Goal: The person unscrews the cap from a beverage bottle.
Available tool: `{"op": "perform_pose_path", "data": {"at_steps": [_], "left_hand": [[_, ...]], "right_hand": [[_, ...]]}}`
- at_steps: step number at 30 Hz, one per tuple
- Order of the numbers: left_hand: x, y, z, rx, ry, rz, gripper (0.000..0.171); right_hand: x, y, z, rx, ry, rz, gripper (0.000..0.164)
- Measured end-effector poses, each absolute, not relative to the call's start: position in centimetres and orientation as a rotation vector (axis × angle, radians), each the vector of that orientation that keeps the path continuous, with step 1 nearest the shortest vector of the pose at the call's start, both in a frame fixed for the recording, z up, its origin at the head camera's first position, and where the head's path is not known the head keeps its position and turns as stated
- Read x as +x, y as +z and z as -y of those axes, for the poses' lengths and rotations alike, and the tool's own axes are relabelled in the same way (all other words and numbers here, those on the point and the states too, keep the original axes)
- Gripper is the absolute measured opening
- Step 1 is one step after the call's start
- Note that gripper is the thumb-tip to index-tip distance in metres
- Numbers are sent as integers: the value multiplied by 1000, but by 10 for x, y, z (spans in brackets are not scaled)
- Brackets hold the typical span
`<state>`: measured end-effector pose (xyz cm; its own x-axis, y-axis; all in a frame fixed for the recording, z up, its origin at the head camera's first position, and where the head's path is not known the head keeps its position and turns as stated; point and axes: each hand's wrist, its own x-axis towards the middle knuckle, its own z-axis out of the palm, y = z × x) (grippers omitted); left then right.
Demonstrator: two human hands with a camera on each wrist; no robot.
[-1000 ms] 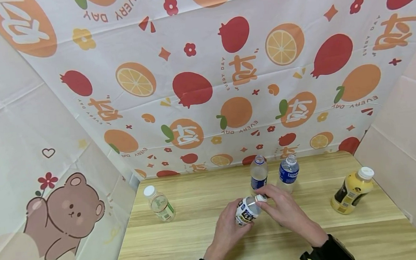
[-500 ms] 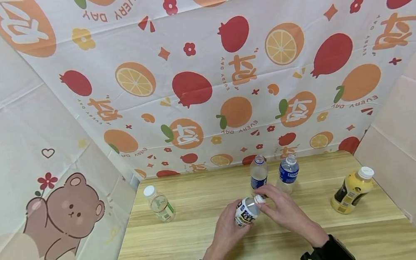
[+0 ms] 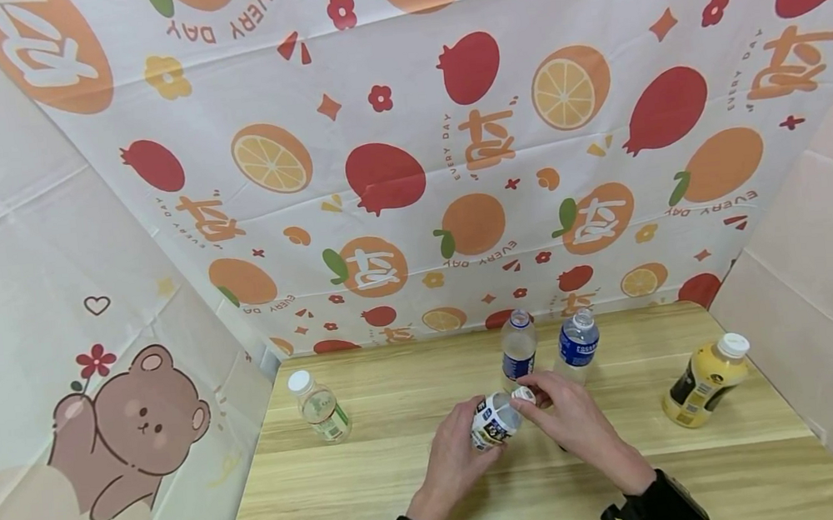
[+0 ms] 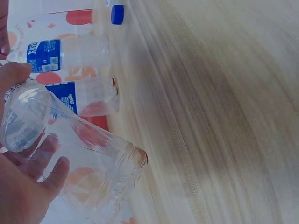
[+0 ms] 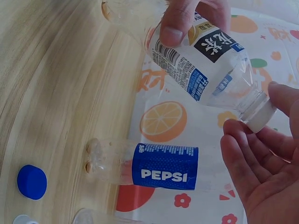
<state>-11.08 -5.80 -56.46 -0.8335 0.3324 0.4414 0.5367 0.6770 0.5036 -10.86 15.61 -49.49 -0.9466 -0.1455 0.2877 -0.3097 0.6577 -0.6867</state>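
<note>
My left hand grips a clear plastic bottle round its white, black and blue label. The bottle tilts, its neck toward my right hand, its base angled down in the left wrist view. At the mouth is a white cap, pinched between the thumb and fingers of my right hand; whether it is loose on the neck, I cannot tell. Behind the hands stand a clear Pepsi bottle with no cap and another clear bottle with a blue label.
On the left stands a clear bottle with a white cap and green label. A yellow bottle with a white cap is at the right. A blue cap lies on the wooden table; a patterned cloth hangs behind.
The right hand's fingers have shifted round the white cap, and the hand has edged slightly right. The left hand and its bottle have barely moved.
</note>
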Motion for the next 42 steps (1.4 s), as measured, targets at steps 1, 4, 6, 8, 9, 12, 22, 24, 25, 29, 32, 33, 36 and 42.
{"op": "perform_pose_path", "data": {"at_steps": [1, 4, 6, 8, 9, 12, 22, 24, 25, 29, 32, 33, 36, 42], "left_hand": [[-111, -565, 58, -685, -920, 2582, 79], [-110, -566, 58, -676, -928, 2590, 79], [-110, -566, 58, -670, -937, 2594, 79], [-110, -566, 58, -666, -947, 2597, 79], [-110, -566, 58, -665, -950, 2598, 79], [-111, -566, 59, -663, -962, 2605, 79], [-111, -567, 60, -680, -1022, 2619, 79], [-111, -567, 60, -685, -1032, 2616, 79], [-111, -567, 60, -687, -1036, 2614, 79], [-111, -568, 60, -696, -1048, 2603, 78], [-112, -568, 60, -701, -1049, 2602, 78], [-112, -568, 60, -702, -1051, 2603, 78], [-112, -567, 60, -706, -1049, 2607, 77], [-111, -564, 59, -714, -1030, 2617, 77]], "right_hand": [[-109, -495, -156, 381, 1164, 2659, 34], [-108, -496, -157, 418, 1149, 2633, 35], [-108, -496, -157, 439, 1150, 2626, 36], [-108, -496, -158, 461, 1148, 2629, 37], [-108, -495, -158, 468, 1154, 2632, 37], [-108, -494, -159, 498, 1156, 2640, 37], [-108, -493, -162, 581, 1232, 2637, 38], [-108, -493, -163, 597, 1233, 2636, 39], [-108, -493, -163, 606, 1229, 2634, 39], [-107, -493, -163, 629, 1211, 2623, 43], [-106, -493, -162, 621, 1205, 2622, 47], [-106, -493, -162, 607, 1201, 2630, 48], [-106, -493, -161, 529, 1202, 2664, 50], [-107, -491, -155, 332, 1162, 2725, 44]]}}
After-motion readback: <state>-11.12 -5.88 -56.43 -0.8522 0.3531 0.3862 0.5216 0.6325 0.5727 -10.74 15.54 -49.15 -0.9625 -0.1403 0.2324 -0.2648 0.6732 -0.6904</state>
